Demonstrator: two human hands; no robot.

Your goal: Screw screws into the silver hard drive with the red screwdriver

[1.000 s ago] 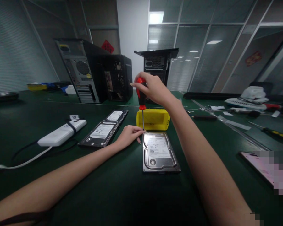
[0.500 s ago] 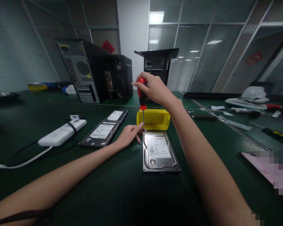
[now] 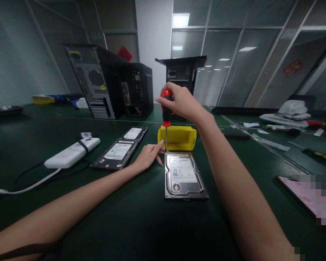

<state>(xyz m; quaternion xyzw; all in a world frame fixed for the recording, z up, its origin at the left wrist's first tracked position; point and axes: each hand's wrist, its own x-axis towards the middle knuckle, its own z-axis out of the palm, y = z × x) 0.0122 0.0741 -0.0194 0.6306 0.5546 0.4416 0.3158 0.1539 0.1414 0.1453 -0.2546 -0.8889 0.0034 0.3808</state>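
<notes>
A silver hard drive [image 3: 185, 175] with a white label lies flat on the dark green table in front of me. My right hand [image 3: 176, 99] grips the red and black handle of a screwdriver [image 3: 166, 114] from above. Its shaft points nearly straight down, and the tip meets the drive's far left corner. My left hand [image 3: 149, 156] rests on the table beside that corner, index finger stretched towards the shaft and thumb apart. Whether the finger touches the shaft or the drive I cannot tell. Right behind the drive stands a yellow plastic tray [image 3: 191, 138] on its side.
Left of my hands lie two more hard drives [image 3: 118, 150] and a white power strip [image 3: 70, 154] with cables. Computer cases [image 3: 108, 83] stand at the back. To the right are a phone [image 3: 296, 192], another screwdriver [image 3: 319, 155] and assorted tools.
My right hand has turned slightly at the wrist, and the screwdriver handle has shifted a little to the right. The tip stays at the drive's corner. My left hand has hardly moved.
</notes>
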